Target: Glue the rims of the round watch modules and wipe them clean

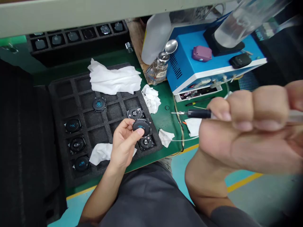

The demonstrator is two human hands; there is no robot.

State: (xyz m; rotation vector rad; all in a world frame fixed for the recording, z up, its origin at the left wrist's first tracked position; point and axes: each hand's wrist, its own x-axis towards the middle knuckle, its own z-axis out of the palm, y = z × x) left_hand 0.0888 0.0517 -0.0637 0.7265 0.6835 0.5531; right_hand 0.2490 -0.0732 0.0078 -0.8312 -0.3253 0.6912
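My left hand [124, 142] pinches a round black watch case [141, 126] between thumb and fingers, above the right side of a black foam tray [97, 135]. Blue marks show on the case's face. Two more round watch cases, one case [134, 113] behind and one case [146, 142] in front, lie in the tray beside it. Raised at the right, close to the camera, my right hand [251, 132] is closed around a slim black tool [199, 113] with a thin metal tip pointing left. Its exact kind is unclear. The tip is apart from the held case.
White wipes [115, 78] lie on the tray, with crumpled paper [151, 98] beside it. A glass dispenser bottle [157, 71], white bottle [156, 37] and blue machine [189, 63] stand behind. A shelf edge [94, 15] crosses the top. Cables run along the green mat [165, 121].
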